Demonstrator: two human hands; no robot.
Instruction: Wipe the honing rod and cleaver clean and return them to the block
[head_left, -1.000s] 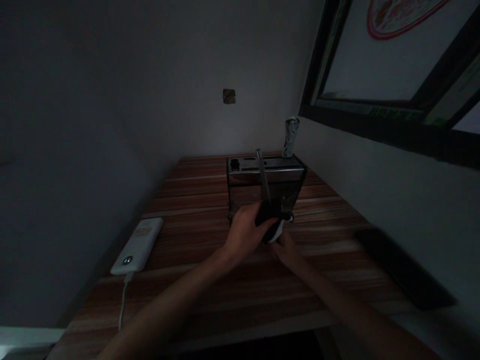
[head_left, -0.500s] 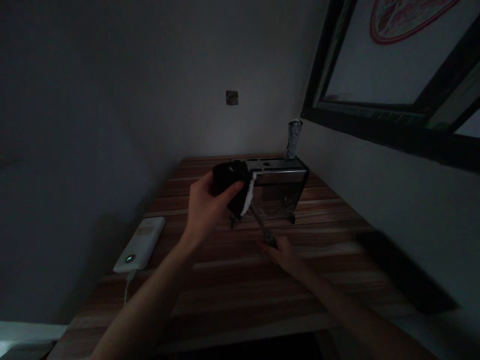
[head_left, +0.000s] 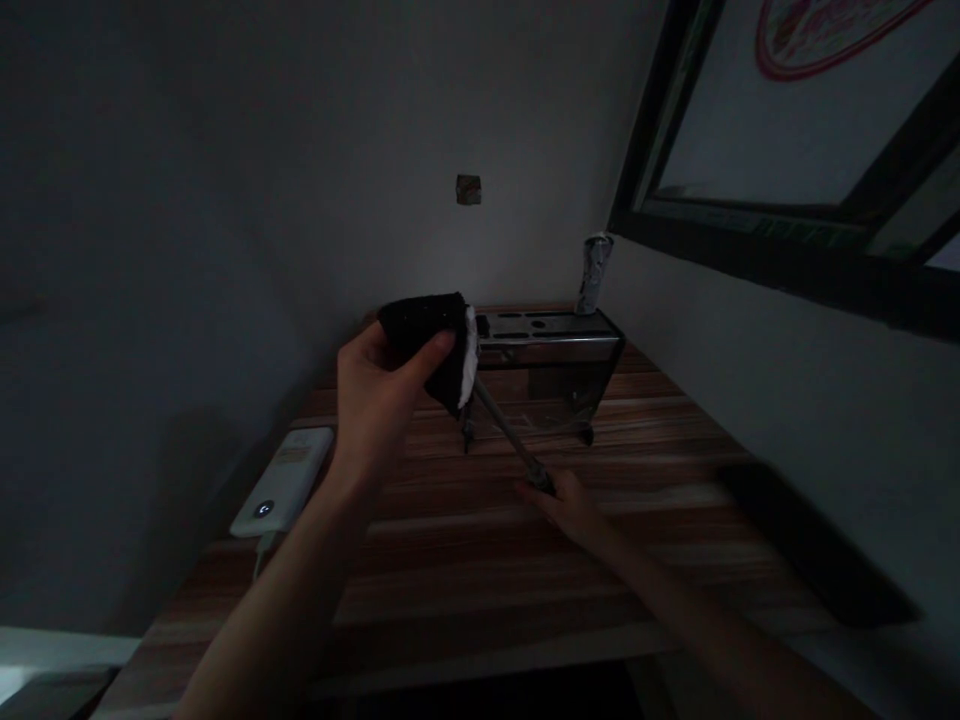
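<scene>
Two bare hands are occupied near the metal-topped rack (head_left: pixel 570 350), each closed around something of its own. The left hand (head_left: pixel 379 390) pinches a folded black pad (head_left: pixel 420 330) with a ragged white edge (head_left: pixel 470 360), thumb on the near face; it is held up off the table (head_left: pixel 442 600), in front of the rack's left end and partly hiding it. The right hand (head_left: pixel 568 505), nearer the wearer than the rack, grips the dark handle of a slim rod (head_left: pixel 504 425), which slants up and left to that white edge; whether its tip touches the edge or passes behind it, I cannot tell. The pad looks light, soft and easily squashed, so a broad hold on the black part, clear of the white, should suit it; the rod looks stiff and perhaps slick, best held by its handle. The rack is the main obstacle, close behind both pieces, and a patterned cylinder (head_left: pixel 594 275) standing on its right end might topple if it were knocked. Left of the rack and nearer the wearer lies a white power bank (head_left: pixel 279 485) with a cable (head_left: pixel 262 550), close beside the left forearm; right of the rack, well apart, is a dark slab (head_left: pixel 814 540).
</scene>
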